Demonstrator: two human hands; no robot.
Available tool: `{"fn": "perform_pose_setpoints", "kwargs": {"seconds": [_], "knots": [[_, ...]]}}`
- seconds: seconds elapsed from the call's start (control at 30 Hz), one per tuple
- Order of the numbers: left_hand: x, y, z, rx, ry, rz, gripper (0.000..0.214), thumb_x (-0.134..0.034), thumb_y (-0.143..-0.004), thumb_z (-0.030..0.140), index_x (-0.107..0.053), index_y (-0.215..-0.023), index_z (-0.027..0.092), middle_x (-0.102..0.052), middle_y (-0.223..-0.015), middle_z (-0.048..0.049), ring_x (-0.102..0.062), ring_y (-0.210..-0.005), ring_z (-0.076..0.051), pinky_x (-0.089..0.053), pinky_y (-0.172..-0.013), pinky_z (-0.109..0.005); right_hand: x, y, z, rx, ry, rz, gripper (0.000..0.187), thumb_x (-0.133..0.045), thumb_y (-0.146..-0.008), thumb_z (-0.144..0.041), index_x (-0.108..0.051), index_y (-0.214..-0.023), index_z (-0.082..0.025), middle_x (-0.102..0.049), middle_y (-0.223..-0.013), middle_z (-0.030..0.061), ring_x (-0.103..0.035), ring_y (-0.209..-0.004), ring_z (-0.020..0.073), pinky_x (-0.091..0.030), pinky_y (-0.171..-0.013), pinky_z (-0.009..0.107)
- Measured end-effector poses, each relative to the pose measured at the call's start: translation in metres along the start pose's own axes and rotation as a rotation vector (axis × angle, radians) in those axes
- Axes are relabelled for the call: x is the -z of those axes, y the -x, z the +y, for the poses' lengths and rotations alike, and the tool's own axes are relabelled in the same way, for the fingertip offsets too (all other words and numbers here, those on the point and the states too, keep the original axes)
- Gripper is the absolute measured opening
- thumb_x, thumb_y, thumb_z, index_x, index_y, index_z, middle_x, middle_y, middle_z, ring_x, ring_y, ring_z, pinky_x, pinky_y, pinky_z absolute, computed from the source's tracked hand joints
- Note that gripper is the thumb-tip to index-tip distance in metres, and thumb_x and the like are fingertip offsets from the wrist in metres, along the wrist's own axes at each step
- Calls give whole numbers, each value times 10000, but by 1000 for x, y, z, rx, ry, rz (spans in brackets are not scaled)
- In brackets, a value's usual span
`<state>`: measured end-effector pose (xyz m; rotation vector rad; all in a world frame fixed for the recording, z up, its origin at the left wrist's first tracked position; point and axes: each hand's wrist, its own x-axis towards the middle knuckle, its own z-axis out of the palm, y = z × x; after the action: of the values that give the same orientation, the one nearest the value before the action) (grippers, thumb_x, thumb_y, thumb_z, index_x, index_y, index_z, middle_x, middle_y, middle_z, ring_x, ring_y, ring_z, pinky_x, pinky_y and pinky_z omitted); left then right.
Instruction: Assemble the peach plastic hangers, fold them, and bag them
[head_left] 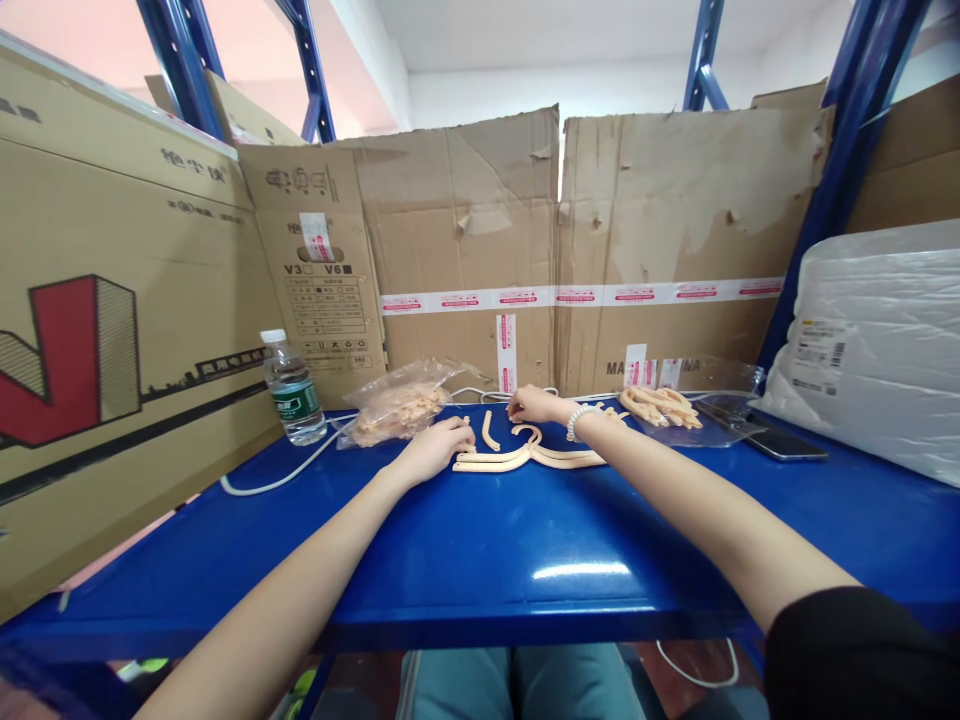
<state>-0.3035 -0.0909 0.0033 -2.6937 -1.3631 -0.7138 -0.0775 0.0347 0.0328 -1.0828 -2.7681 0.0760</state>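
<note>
A beige plastic folding hanger (531, 450) lies on the blue shelf, its hook pointing away from me and its arms spread to both sides. My left hand (439, 447) rests at the hanger's left end with curled fingers; a bit of beige plastic shows by the fingertips, but what they grip is unclear. Beyond the hook, my right hand (538, 405) is closed in a pinch, its contents too small to tell. Between the hands lies a loose curved beige piece (490, 432). More small beige parts (611, 412) sit partly hidden behind my right wrist.
A clear bag of beige parts (405, 408) and a water bottle (294, 390) stand left. Beige hangers (660, 408) lie on plastic film at right, beside a phone (784, 442) and a white wrapped package (877, 340). Cardboard (465, 230) walls the back; a white cable (289, 482) crosses the left.
</note>
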Motion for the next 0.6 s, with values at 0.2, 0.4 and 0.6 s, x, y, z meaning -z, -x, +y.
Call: {"fn": "perform_pose_setpoints", "kwargs": {"seconds": [0.2, 0.4, 0.6], "knots": [[5, -2, 7, 56, 109, 173, 192, -428, -887, 118, -601, -918, 194, -614, -951, -56, -589, -880, -205, -467, -836, -337, -4, 2, 4, -62, -141, 101, 112, -665, -753, -93, -741, -816, -147, -743, -926, 104, -673, -911, 234, -473, -818, 266], [8, -5, 20, 108, 329, 356, 174, -469, -896, 215, -629, -952, 174, -670, -966, -77, -632, -908, -219, -495, -873, -384, 2, 12, 3, -137, -504, 329, 90, -582, -841, -188, -643, -861, -125, -704, -774, 90, -671, -684, 182, -508, -670, 264], [7, -7, 37, 182, 616, 449, 287, -528, -889, 375, -687, -931, 139, -718, -1039, -107, -691, -870, -216, -568, -792, -357, 15, 49, -10, -129, -947, 569, 185, -516, -862, -333, -546, -919, -160, -659, -816, 67, -656, -632, 139, -535, -585, 247]]}}
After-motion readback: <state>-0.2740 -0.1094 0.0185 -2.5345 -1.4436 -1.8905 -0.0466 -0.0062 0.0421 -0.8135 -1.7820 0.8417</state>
